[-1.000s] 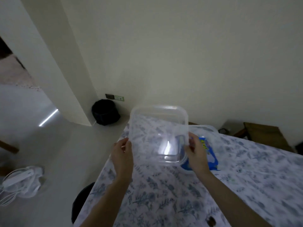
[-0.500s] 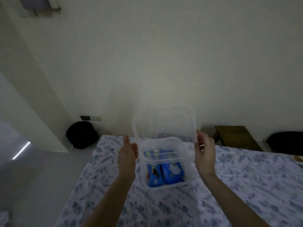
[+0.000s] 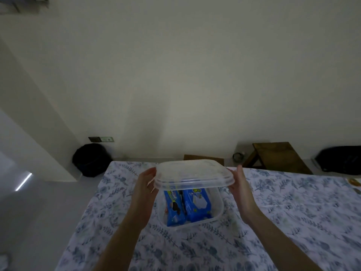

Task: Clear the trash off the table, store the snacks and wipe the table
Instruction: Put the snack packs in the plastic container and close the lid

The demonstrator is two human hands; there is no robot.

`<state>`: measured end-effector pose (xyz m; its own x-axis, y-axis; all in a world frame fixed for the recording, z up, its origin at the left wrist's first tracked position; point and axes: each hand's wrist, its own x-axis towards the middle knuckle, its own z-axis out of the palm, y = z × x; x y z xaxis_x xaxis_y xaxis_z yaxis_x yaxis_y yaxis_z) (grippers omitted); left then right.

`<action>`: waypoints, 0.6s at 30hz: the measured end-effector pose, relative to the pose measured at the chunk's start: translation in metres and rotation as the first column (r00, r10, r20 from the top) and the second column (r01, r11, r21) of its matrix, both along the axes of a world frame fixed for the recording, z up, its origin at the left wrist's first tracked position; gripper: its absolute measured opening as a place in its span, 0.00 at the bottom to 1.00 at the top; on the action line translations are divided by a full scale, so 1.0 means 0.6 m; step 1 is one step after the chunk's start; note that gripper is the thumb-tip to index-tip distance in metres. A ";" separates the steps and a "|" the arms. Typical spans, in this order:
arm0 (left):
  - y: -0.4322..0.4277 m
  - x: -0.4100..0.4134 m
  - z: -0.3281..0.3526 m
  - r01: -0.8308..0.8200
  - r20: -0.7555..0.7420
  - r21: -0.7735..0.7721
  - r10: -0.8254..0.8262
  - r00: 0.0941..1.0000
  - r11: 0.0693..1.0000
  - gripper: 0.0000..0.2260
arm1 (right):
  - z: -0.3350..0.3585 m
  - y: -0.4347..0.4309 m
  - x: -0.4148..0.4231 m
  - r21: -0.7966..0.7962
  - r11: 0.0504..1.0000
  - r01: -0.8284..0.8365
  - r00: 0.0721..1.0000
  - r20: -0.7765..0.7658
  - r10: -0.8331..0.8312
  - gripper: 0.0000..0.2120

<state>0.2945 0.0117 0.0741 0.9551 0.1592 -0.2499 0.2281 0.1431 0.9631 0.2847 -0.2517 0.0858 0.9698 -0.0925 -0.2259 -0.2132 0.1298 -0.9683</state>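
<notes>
head view, dim light.

- lid held nearly level above the box, not yet seated. gap visible between them on the near side.
- left hand grips the lid's left edge, thumb at the rim and fingers curled beneath.
- right hand pinches the right edge, thumb upright against the rim. its fingers are out of sight behind the lid.
- box sits on the table, left of centre. two blue packs stand inside, side by side and touching.

step in hand, as i read it: closing the box over the stored snacks.

- to do it well: square the lid's corners to the box's corners first, then lower it flat rather than one edge first.
- then press round the rim, corner by corner.
- the packs stand tall, so it is worth checking they clear the rim before pushing.
- the box looks light and may skate on the cloth. one hand could steady it while the other presses.

hard to make out:

- the box's far rim is behind the lid, so alignment there is unseen.
- print on the packs is blurred.
- small brownish thing at the table's right edge is cut off, and i cannot name it.
- no wiping cloth in sight.
- black bin stands on the floor past the table's far left corner.
</notes>
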 end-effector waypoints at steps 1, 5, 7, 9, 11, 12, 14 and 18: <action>-0.001 -0.002 -0.002 0.009 -0.013 0.024 -0.009 1.000 1.000 0.12 | -0.010 0.001 0.002 -0.038 0.999 -0.003 1.000 -0.002 0.003 0.21; -0.018 -0.028 0.004 0.047 -0.038 0.124 -0.043 0.998 0.991 0.27 | -0.039 0.006 0.009 -0.098 0.993 -0.069 0.997 -0.028 0.067 0.15; -0.023 -0.044 -0.007 0.078 -0.041 0.205 -0.071 0.997 0.976 0.30 | -0.046 0.011 0.006 -0.112 0.989 -0.101 0.994 -0.057 0.095 0.19; -0.021 -0.052 -0.029 0.066 -0.048 0.264 -0.056 0.997 0.962 0.32 | -0.066 0.012 0.002 -0.147 0.982 -0.116 0.991 -0.084 0.105 0.22; -0.023 -0.057 -0.050 0.092 -0.050 0.317 -0.080 0.996 0.944 0.34 | -0.079 0.015 -0.002 -0.194 0.972 -0.132 0.989 -0.091 0.116 0.23; -0.025 -0.060 -0.058 0.114 -0.060 0.342 -0.100 0.993 0.933 0.34 | -0.089 0.016 -0.004 -0.223 0.965 -0.135 0.989 -0.095 0.117 0.24; -0.030 -0.064 -0.071 0.160 -0.088 0.399 -0.136 0.987 0.903 0.35 | -0.105 0.020 -0.007 -0.302 0.945 -0.125 0.990 -0.095 0.101 0.26; -0.035 -0.066 -0.093 0.177 -0.083 0.542 -0.157 0.984 0.822 0.33 | -0.113 0.036 -0.011 -0.457 0.884 -0.102 0.993 -0.092 0.067 0.26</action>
<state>0.2548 -0.0091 0.0180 0.9723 0.1176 -0.2021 0.2335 -0.4457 0.8642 0.2782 -0.2301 0.0180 0.9614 -0.1211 -0.2473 -0.2744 -0.3482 -0.8964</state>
